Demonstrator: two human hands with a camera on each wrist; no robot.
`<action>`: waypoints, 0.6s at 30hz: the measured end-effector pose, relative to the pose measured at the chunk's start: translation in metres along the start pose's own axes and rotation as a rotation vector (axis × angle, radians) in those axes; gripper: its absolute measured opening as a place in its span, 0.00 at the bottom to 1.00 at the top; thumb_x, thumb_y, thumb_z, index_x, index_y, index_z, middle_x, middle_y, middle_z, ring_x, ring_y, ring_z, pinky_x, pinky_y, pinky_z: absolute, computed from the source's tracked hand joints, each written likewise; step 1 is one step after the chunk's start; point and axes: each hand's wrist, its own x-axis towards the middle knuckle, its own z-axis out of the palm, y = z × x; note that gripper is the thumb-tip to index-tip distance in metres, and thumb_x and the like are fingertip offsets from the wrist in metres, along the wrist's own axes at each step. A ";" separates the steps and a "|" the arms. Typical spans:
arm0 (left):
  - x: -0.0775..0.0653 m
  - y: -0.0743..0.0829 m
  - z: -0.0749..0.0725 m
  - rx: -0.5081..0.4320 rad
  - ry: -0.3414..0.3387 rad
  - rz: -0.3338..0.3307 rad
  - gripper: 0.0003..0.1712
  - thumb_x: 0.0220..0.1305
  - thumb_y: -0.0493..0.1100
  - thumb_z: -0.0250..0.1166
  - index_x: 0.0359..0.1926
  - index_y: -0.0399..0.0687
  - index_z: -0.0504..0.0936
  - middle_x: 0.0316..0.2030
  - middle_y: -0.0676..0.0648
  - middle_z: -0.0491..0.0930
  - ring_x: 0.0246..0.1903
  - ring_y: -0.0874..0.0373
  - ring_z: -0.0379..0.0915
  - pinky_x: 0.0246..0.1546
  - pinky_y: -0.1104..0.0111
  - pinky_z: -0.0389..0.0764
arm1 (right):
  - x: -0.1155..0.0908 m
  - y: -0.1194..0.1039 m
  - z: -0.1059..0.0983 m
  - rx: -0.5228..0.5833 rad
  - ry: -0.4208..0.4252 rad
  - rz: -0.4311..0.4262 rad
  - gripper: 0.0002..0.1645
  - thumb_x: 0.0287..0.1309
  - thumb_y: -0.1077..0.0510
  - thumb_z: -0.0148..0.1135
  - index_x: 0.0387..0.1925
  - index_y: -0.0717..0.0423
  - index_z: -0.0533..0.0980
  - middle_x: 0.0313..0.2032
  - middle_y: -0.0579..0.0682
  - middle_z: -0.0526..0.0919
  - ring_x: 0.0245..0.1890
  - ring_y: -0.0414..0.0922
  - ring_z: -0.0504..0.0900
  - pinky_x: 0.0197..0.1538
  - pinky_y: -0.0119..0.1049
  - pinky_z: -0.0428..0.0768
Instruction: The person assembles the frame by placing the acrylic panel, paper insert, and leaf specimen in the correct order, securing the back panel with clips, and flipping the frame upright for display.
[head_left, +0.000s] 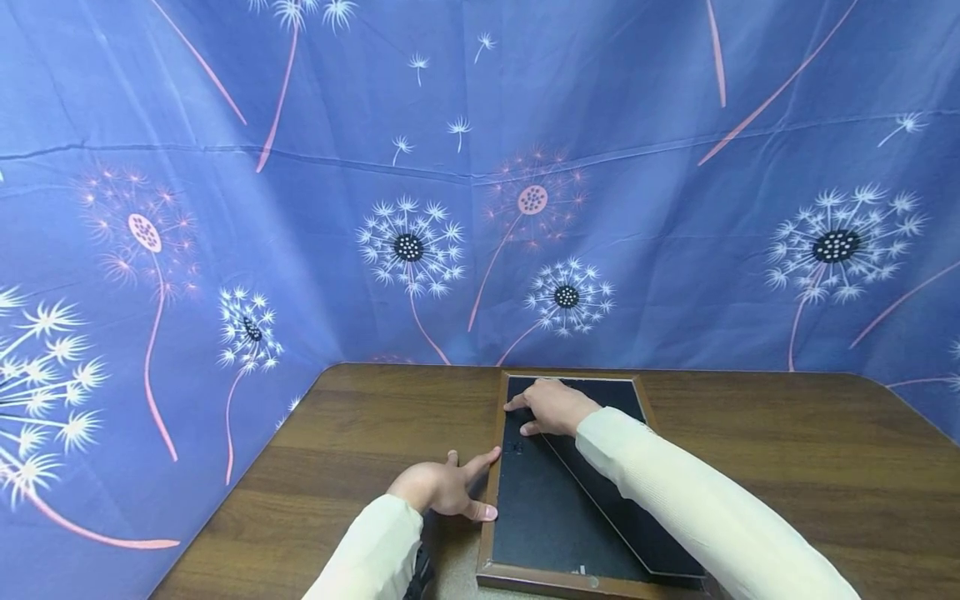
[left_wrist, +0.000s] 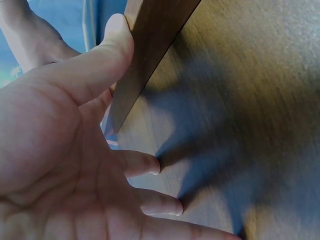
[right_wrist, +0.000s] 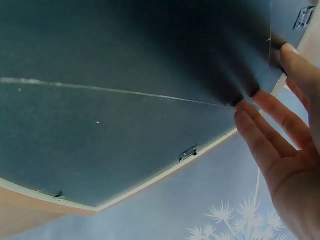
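Observation:
A picture frame with a brown wooden rim (head_left: pixel 540 577) lies on the table, its black back panel (head_left: pixel 547 508) facing up. A black flap with a pale edge (head_left: pixel 660 546), like a fold-out stand, runs diagonally across the panel. My left hand (head_left: pixel 446 487) is at the frame's left side, thumb and index finger touching the rim; in the left wrist view the other fingers are spread over the tabletop. With extended fingers, my right hand (head_left: pixel 555 406) touches the back near its far left corner. Small metal clips (right_wrist: pixel 188 152) sit along the panel's edge in the right wrist view.
The brown wood-grain table (head_left: pixel 360 417) extends on both sides of the frame. Behind it and at the left hangs a blue cloth (head_left: pixel 660 250) with a dandelion print. A pale surface (head_left: pixel 457 575) shows at the near edge, beside the left sleeve.

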 end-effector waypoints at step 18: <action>0.001 0.000 -0.001 0.000 -0.012 -0.001 0.48 0.66 0.62 0.67 0.79 0.74 0.51 0.76 0.30 0.53 0.68 0.29 0.61 0.63 0.39 0.66 | -0.001 0.003 0.004 0.012 0.044 -0.003 0.22 0.66 0.48 0.68 0.58 0.51 0.83 0.59 0.61 0.80 0.61 0.57 0.77 0.65 0.55 0.72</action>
